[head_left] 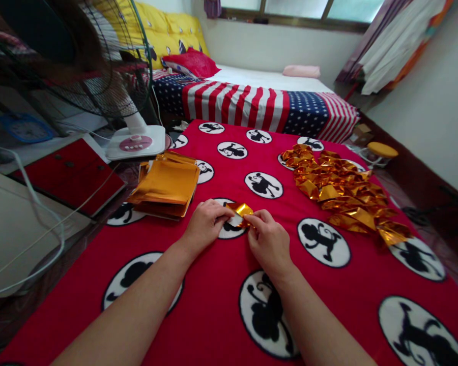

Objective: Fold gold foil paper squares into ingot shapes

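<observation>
Between my two hands is a small folded piece of shiny gold foil paper (241,209), held just above a red cloth (213,274) with white ovals and black monkey figures. My left hand (207,222) pinches its left end, and my right hand (267,238) pinches the right end. A stack of flat gold sheets (166,180) lies on the cloth to the left, beyond my left hand. Over on the right, several rows of folded gold foil pieces (338,188) rest on the cloth, apart from my right hand.
A standing fan (135,142) is at the left, beside a red panel (74,173) and white cables (57,218). Past the cloth's far edge is a bed with a stars-and-stripes cover (236,104). A yellow stool (382,150) stands at the right.
</observation>
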`<control>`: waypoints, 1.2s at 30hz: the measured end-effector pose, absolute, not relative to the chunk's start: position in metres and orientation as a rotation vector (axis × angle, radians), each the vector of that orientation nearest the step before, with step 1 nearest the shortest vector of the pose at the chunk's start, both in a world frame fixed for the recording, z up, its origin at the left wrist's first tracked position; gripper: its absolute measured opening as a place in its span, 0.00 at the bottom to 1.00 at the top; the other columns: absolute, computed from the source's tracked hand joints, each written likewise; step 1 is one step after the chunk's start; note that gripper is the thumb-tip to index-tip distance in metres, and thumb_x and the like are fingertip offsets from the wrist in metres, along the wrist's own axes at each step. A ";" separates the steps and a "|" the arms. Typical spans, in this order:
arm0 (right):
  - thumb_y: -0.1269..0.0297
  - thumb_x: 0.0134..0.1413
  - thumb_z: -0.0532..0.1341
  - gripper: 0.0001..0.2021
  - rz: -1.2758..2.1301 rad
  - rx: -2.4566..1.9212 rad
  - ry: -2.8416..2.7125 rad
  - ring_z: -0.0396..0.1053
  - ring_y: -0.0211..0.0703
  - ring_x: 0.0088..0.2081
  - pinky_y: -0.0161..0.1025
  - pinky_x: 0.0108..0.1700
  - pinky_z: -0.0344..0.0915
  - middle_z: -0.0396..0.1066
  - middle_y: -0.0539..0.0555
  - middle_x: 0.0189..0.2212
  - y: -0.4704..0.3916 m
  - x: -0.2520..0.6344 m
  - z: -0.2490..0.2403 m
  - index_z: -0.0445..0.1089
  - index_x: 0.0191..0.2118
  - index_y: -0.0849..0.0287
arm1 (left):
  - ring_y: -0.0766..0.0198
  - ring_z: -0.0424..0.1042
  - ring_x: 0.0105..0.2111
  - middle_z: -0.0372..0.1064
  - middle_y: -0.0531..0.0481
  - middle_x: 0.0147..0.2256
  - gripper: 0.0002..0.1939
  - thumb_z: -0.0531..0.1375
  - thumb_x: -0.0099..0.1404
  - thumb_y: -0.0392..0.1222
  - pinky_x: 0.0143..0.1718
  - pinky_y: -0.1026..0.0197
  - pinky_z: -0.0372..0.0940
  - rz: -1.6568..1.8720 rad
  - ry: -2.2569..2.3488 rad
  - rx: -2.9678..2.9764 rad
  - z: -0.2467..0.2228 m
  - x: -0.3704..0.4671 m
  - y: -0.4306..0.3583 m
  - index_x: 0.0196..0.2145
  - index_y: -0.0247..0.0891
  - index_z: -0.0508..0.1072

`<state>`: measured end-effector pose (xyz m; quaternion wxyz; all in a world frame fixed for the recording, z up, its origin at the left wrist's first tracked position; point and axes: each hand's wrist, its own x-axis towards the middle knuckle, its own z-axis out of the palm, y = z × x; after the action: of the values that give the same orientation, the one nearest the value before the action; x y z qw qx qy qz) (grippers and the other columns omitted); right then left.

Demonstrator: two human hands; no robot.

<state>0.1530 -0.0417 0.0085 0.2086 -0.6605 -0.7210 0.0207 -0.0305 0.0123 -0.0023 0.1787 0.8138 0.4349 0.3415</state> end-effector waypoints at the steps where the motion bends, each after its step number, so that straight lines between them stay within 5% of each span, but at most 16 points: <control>1: 0.70 0.57 0.56 0.15 0.048 -1.841 -2.008 0.69 0.37 0.32 0.35 0.30 0.56 0.72 0.50 0.43 -0.042 0.153 0.008 0.75 0.46 0.50 | 0.60 0.70 0.37 0.77 0.50 0.33 0.07 0.62 0.62 0.32 0.41 0.57 0.62 0.968 1.230 2.302 -0.002 -0.031 0.012 0.34 0.41 0.79; 36: 0.71 0.56 0.56 0.15 0.046 -1.834 -2.009 0.68 0.37 0.30 0.35 0.30 0.56 0.72 0.50 0.43 -0.041 0.153 0.008 0.76 0.45 0.51 | 0.60 0.71 0.36 0.76 0.49 0.33 0.07 0.62 0.61 0.31 0.40 0.58 0.66 1.033 1.202 2.251 -0.003 -0.029 0.013 0.34 0.40 0.79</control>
<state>0.1528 -0.0411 0.0079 0.2090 -0.6591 -0.7222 0.0167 -0.0290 0.0128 -0.0026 0.1931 0.8022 0.4283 0.3683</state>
